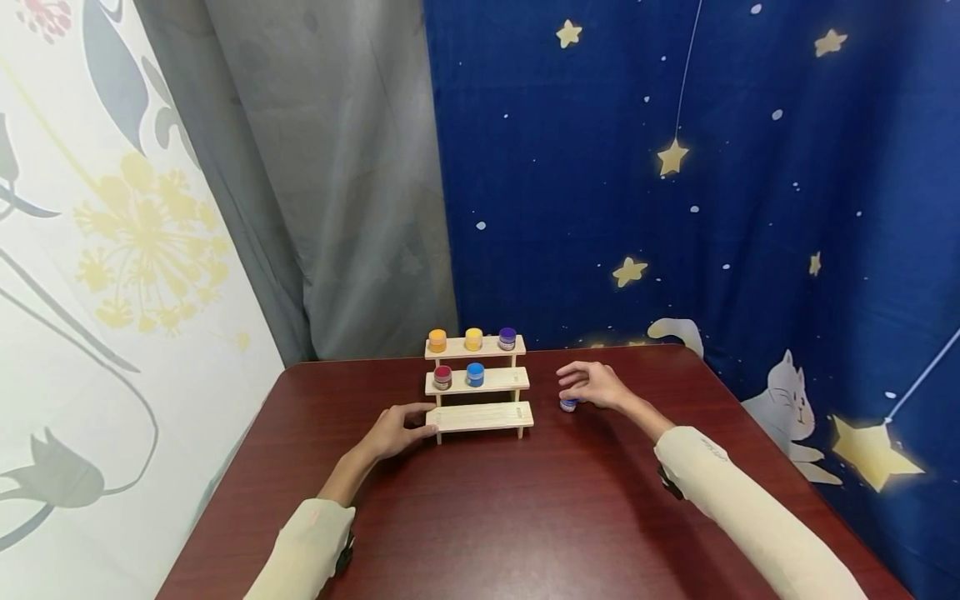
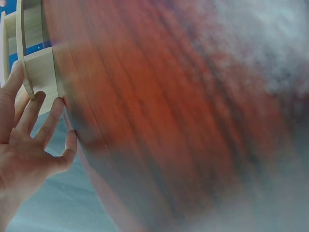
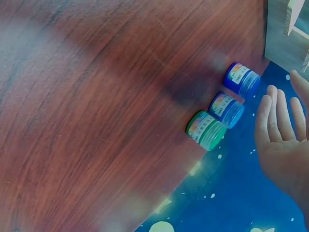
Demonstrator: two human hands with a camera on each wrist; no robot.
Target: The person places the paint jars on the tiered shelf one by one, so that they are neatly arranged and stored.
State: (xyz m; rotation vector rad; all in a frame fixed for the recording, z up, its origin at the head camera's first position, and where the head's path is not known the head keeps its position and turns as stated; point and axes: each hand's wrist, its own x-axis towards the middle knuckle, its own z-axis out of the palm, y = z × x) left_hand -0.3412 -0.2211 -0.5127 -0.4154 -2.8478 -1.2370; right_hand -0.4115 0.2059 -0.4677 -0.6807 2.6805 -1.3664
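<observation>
A three-tier wooden stand [image 1: 480, 417] stands on the table. My left hand [image 1: 393, 431] holds the left end of its lowest tier, thumb at the front and fingers behind; the left wrist view shows the fingertips around the plank's end. My right hand [image 1: 596, 386] hovers right of the stand with loosely bent fingers and nothing visible in its grasp. Below it is a blue paint jar [image 1: 567, 405]. In the right wrist view, a green paint jar [image 3: 206, 130], a blue jar [image 3: 226, 110] and a darker blue jar [image 3: 242, 80] form a row beside the hand.
Orange [image 1: 437, 340], yellow [image 1: 473, 339] and purple [image 1: 507, 338] jars stand on the top tier. Dark red [image 1: 442, 377] and blue [image 1: 476, 375] jars occupy the middle tier. Curtains [image 1: 540, 208] hang behind the dark red table [image 1: 510, 517], and a patterned wall covering [image 1: 150, 275] is at left.
</observation>
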